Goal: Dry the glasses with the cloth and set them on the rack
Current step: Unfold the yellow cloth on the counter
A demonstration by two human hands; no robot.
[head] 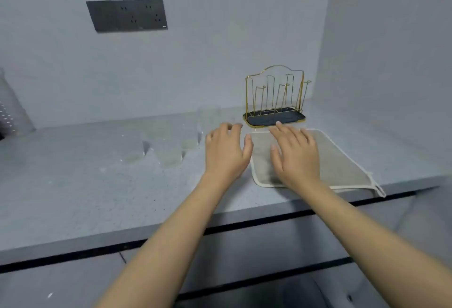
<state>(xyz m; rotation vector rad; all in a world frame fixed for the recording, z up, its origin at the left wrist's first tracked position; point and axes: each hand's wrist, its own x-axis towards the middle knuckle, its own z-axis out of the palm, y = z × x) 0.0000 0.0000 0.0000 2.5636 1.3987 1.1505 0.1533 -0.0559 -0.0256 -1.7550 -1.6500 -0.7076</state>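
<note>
The beige cloth lies flat on the grey speckled counter under the right hand, whose fingers are spread loose and grasp nothing, while the left hand hovers just left of the cloth, relaxed and empty too. The clear, smooth glasses stand blurred in a cluster left of that hand. The rack, thin gold wire prongs on a dark tray, sits just behind the cloth.
</note>
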